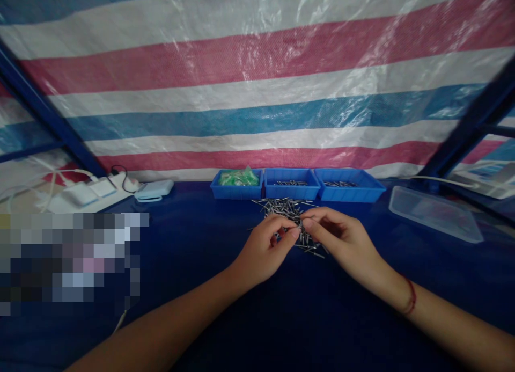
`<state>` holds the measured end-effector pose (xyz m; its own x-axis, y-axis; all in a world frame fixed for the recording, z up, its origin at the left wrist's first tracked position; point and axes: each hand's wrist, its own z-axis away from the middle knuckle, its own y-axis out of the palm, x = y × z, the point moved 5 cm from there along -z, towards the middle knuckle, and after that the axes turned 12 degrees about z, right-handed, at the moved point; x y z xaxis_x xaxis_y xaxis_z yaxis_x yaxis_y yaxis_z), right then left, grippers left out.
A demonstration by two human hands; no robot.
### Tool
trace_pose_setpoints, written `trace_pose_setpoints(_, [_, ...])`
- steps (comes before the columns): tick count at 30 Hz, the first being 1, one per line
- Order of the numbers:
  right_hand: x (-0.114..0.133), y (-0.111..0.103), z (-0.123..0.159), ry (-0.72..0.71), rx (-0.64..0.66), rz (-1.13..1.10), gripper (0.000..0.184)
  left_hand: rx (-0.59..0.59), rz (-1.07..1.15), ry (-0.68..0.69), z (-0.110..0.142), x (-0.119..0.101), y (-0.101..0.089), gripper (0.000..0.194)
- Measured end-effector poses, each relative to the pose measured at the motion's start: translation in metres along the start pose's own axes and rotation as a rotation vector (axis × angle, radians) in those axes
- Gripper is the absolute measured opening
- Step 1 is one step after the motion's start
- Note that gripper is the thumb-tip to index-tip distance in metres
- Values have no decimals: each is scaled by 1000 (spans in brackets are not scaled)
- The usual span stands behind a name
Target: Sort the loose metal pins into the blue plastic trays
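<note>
A heap of thin silvery metal pins, which look like blind rivets [284, 206], lies loose on the blue tabletop [281, 318]. Over the near part of this heap my two hands meet, fingertips almost touching. My left hand [267, 246] is closed in a pinch of thumb and forefinger. My right hand [341, 235] pinches too, with a thin metal piece like those in the heap showing at its fingertips. What sits between the left fingertips is too small and covered to make out.
Behind the heap stand three blue bins: the left bin [237, 192] holds green plastic bags, the middle bin [292, 192] and right bin [352, 194] hold metal pins. A clear plastic lid [436, 213] lies right. Left are a power strip [96, 192] and a light-blue case [155, 189].
</note>
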<state>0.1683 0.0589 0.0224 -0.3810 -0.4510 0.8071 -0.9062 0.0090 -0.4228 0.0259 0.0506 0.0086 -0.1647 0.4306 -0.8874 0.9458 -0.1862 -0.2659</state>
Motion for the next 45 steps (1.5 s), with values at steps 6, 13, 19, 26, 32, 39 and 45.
trace_pose_setpoints(6, [-3, 1, 1, -33, 10, 18, 15, 43, 56, -99, 0, 4, 4, 20])
trace_pose_setpoints(13, [1, 2, 1, -72, 50, 60, 16, 50, 121, -127, -1, 2, 6, 22])
trace_pose_setpoints(19, [2, -2, 2, -82, 17, 91, 16, 37, 154, -174, -2, 1, 5, 21])
trace_pose_setpoints(26, [3, 0, 5, -133, 22, 144, 14, 56, 239, -177, -2, 4, 7, 22])
trace_pose_setpoints(32, [6, -1, 5, -149, 6, 184, 14, 16, 206, -142, -1, 4, 5, 19])
trace_pose_setpoints(39, [4, 1, 2, -132, 48, 205, 16, -165, 79, 7, 0, -1, -6, 12])
trace_pose_setpoints(45, [7, 8, 3, -176, 181, 209, 17, -174, 39, 44, 3, -6, -8, 11])
